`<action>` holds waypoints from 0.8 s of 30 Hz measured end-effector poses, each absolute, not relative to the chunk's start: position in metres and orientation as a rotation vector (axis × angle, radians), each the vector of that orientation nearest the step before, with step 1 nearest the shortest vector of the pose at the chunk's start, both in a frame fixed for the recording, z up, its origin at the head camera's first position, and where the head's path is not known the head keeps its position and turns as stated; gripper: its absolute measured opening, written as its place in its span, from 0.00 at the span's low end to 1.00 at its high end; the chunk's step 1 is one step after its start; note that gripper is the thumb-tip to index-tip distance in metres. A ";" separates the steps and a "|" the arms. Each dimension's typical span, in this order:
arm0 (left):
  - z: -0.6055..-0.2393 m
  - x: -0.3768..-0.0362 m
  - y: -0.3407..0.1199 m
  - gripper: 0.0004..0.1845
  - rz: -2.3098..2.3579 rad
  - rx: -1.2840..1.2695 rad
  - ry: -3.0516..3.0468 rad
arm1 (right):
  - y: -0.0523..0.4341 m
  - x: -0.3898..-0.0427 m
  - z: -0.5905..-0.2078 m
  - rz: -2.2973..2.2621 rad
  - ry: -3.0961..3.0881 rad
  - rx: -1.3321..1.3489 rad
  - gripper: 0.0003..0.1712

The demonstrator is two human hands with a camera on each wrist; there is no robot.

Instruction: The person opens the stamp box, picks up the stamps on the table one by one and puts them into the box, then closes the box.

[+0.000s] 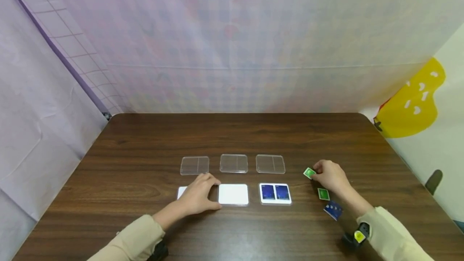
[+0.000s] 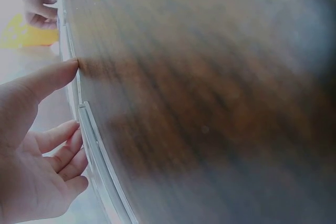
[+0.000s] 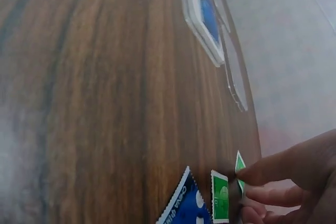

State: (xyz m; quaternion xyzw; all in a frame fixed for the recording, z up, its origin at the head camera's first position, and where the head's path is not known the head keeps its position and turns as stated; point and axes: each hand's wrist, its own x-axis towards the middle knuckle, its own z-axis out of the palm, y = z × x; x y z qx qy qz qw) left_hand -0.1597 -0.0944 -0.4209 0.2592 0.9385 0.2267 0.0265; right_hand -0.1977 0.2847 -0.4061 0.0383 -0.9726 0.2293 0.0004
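Observation:
My right hand (image 1: 330, 177) pinches a small green stamp (image 1: 309, 172) at its edge, just over the table's right side. In the right wrist view, the fingertips meet that green stamp (image 3: 239, 165). Nearer to me lie a second green stamp (image 1: 324, 194) and a dark blue stamp (image 1: 333, 210) with toothed edges. My left hand (image 1: 197, 195) has thumb and forefinger spread at the left edge of a white card in a clear case (image 1: 233, 194). It partly hides another white card (image 1: 181, 191). To the right, a white card (image 1: 275, 201) bears two blue stamps side by side.
Behind the cards, a row of clear plastic lids lies flat: left (image 1: 195, 165), middle (image 1: 233, 163) and right (image 1: 270, 164). The brown wooden table (image 1: 232, 136) ends at a hanging patterned cloth (image 1: 232, 51).

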 end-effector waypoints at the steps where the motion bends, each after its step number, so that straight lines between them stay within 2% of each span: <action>1: -0.421 -0.160 -0.094 0.31 0.697 0.799 2.900 | 0.284 -0.197 -0.406 0.725 -3.053 0.122 0.14; 24: -0.421 -0.160 -0.095 0.31 0.699 0.800 2.902 | 0.289 -0.212 -0.407 0.890 -3.121 0.091 0.10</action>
